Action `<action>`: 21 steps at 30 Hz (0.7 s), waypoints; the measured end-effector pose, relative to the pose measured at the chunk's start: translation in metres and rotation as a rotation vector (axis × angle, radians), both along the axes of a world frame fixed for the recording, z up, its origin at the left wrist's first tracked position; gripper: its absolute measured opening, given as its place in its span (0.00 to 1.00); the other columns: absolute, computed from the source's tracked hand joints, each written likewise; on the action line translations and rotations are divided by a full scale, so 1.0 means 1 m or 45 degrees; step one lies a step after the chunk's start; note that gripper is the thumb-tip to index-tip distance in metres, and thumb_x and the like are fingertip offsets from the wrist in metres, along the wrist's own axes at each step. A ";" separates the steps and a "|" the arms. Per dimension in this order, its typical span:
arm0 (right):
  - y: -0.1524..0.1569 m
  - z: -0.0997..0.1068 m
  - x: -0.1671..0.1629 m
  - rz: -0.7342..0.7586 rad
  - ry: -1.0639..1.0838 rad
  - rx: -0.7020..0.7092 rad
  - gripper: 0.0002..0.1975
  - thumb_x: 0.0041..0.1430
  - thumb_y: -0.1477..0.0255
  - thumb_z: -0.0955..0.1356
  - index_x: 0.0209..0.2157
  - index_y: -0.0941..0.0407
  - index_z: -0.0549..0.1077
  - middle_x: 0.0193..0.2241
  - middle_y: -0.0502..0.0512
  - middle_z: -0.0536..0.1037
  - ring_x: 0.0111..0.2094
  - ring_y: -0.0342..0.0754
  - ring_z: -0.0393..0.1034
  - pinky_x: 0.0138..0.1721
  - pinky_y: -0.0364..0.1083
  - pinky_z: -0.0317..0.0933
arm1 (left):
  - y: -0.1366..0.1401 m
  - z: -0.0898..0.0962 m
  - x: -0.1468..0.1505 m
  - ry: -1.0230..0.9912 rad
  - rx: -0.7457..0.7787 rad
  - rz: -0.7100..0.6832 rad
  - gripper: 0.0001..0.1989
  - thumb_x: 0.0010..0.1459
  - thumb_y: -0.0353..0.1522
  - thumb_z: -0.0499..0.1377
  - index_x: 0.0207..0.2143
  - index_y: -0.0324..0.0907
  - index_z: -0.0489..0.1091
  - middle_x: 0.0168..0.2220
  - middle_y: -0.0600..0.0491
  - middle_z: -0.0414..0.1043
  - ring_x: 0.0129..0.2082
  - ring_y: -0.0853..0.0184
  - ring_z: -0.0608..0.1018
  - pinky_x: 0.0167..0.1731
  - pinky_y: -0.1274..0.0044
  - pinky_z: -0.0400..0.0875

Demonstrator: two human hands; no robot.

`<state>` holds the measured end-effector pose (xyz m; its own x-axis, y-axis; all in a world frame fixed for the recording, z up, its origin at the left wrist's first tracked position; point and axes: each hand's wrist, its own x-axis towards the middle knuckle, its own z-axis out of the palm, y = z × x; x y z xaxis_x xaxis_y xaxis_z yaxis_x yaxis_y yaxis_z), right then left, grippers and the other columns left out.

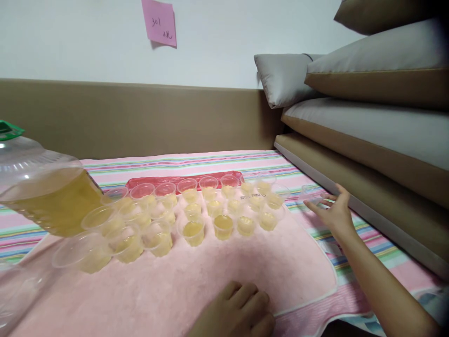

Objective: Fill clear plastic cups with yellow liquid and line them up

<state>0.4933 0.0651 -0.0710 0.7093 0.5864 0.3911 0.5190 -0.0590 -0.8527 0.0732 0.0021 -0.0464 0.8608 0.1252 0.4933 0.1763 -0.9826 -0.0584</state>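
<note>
Several clear plastic cups [223, 226] with yellow liquid stand in rows on a pink towel [210, 281]. At the right, beyond the towel's edge, my right hand [333, 213] has its thumb and fingers around a clear plastic cup [311, 191], with one finger raised. That cup is faint, and its contents are not discernible. My left hand [238, 311] is low in front of the rows, over the towel, fingers curled with nothing visible in them. A large clear jug [59, 201] with a green top and yellow liquid is tilted at the left, partly over the cups.
Behind the cups lies a long red plastic package [182, 180]. Stacked grey and brown cushions [368, 121] rise at the right. A striped sheet [196, 161] runs beneath the towel to a brown backboard [140, 117]. A pink note [159, 23] is stuck on the wall.
</note>
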 end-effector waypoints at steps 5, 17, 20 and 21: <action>-0.010 0.022 -0.021 -0.122 -0.127 0.094 0.64 0.37 0.43 0.82 0.69 0.57 0.57 0.54 0.67 0.70 0.51 0.66 0.70 0.52 0.61 0.69 | 0.000 0.002 0.000 0.019 0.000 -0.015 0.16 0.60 0.39 0.73 0.39 0.43 0.70 0.41 0.58 0.75 0.39 0.65 0.76 0.36 0.72 0.69; -0.037 0.042 -0.126 0.579 -0.068 -0.294 0.44 0.47 0.47 0.82 0.58 0.56 0.72 0.45 0.58 0.77 0.36 0.56 0.72 0.36 0.51 0.68 | 0.000 -0.002 -0.002 0.077 -0.045 -0.032 0.12 0.64 0.38 0.70 0.40 0.42 0.71 0.42 0.57 0.77 0.41 0.65 0.76 0.38 0.71 0.68; -0.031 0.031 -0.129 0.646 -0.002 -0.358 0.46 0.46 0.49 0.82 0.60 0.57 0.70 0.46 0.60 0.77 0.43 0.61 0.74 0.43 0.54 0.69 | 0.000 -0.002 -0.001 0.070 -0.058 -0.033 0.12 0.65 0.37 0.70 0.41 0.42 0.71 0.42 0.58 0.77 0.41 0.65 0.76 0.38 0.71 0.68; -0.030 0.028 -0.130 0.668 0.008 -0.350 0.43 0.48 0.50 0.82 0.59 0.56 0.70 0.47 0.60 0.77 0.45 0.61 0.74 0.44 0.55 0.69 | 0.000 -0.002 -0.001 0.062 -0.059 -0.035 0.12 0.65 0.37 0.69 0.42 0.41 0.71 0.42 0.58 0.77 0.41 0.65 0.76 0.38 0.71 0.68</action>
